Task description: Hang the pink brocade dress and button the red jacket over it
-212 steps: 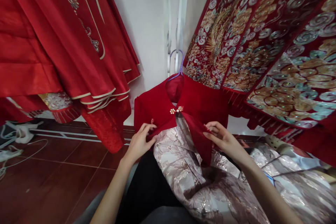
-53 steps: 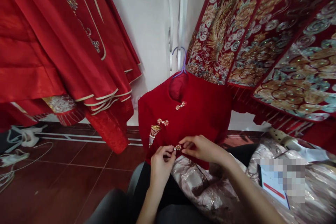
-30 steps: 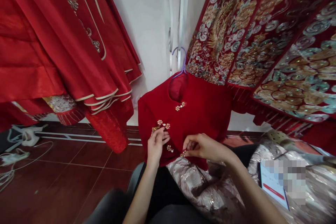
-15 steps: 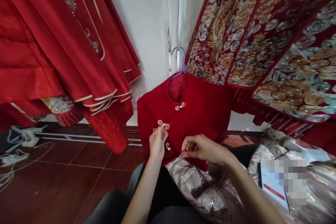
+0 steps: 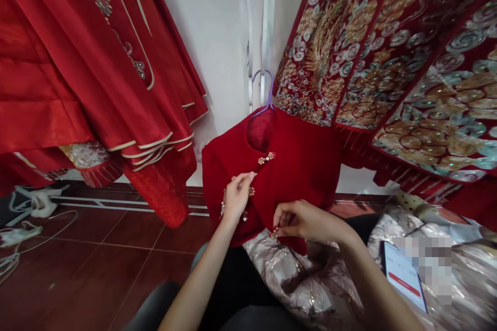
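Head view, red cloth jacket (image 5: 305, 158) on thin purple hanger (image 5: 271, 88), right hand (image 5: 306, 221) with fingers grasping gold beaded clasp (image 5: 275, 233) near jacket's lower edge, left hand (image 5: 236, 197) at its front, fingers' grip not clear.

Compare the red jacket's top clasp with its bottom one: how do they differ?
The top clasp has its halves joined; the bottom clasp has them apart. No hand touches the top clasp; the right hand holds half of the bottom clasp. Both are golden and beaded.
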`<state>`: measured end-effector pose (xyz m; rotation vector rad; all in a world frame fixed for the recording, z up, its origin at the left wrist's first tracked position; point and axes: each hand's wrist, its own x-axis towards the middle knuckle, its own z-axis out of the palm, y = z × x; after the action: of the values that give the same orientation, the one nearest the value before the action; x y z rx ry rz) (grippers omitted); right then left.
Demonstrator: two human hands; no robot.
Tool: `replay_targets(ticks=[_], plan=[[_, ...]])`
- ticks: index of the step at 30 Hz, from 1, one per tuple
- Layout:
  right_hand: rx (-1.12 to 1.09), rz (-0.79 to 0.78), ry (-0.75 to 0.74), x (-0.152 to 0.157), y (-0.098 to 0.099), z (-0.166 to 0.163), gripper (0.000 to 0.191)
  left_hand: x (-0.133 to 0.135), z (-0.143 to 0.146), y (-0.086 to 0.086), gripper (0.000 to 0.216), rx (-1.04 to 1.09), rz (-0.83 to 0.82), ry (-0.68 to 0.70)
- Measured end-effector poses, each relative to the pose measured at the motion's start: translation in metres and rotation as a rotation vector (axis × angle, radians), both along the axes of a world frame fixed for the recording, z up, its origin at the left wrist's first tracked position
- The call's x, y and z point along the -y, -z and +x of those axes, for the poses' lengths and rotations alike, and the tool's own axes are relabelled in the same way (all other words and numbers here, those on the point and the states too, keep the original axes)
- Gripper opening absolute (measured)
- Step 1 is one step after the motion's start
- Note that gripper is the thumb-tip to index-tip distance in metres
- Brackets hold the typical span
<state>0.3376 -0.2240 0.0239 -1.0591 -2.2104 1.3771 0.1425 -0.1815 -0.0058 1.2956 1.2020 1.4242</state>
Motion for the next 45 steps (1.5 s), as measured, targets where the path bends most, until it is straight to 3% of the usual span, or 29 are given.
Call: replay_targets(ticks=[3,6,9,12,15,19,26,31,33,36,39,41,45], plan=[[0.003,-0.019,-0.006,0.002,-0.005,0.007,0.013,-0.01,0.0,-0.022,0.032,-0.464,0.31,-0.003],[-0.001,-0.014,-0.01,0.003,-0.008,0.012,0.012,-0.022,0.003,-0.038,0.031,-0.866,0.496,-0.036],[0.007,-0.017,0.002,0.005,-0.01,0.015,0.01,-0.034,0.008,-0.047,0.029,-1.112,0.576,-0.055],[0.015,-0.014,0.006,0.006,-0.011,0.018,0.009,-0.045,0.01,-0.055,0.027,-1.225,0.635,-0.032],[0.01,0.03,0.021,0.005,-0.014,0.02,0.014,-0.051,0.008,-0.064,0.02,-1.227,0.718,0.037],[-0.024,0.076,0.066,0.004,-0.02,0.022,0.026,-0.054,0.003,-0.07,0.011,-1.076,0.777,0.166],[-0.084,0.187,0.228,-0.001,-0.019,0.024,0.026,-0.06,0.001,-0.062,0.017,-0.966,0.65,0.242],[-0.432,0.528,0.648,-0.026,-0.017,-0.02,0.039,-0.061,0.004,-0.065,0.016,-0.862,0.603,0.227],[-0.493,0.552,0.615,-0.042,-0.02,-0.047,0.046,-0.06,0.002,-0.066,0.018,-0.877,0.624,0.228],[-0.331,0.44,0.589,-0.064,-0.023,-0.079,0.063,-0.055,-0.008,-0.064,0.018,-0.951,0.644,0.189],[-0.128,0.443,0.772,-0.073,-0.016,-0.083,0.084,-0.05,-0.025,-0.062,0.024,-0.985,0.649,0.031],[-0.043,0.53,0.867,-0.072,-0.008,-0.07,0.086,-0.049,-0.037,-0.062,0.026,-0.996,0.686,-0.038],[0.085,0.627,0.912,-0.071,-0.001,-0.023,0.069,-0.055,-0.059,-0.074,0.032,-1.087,0.762,-0.121]])
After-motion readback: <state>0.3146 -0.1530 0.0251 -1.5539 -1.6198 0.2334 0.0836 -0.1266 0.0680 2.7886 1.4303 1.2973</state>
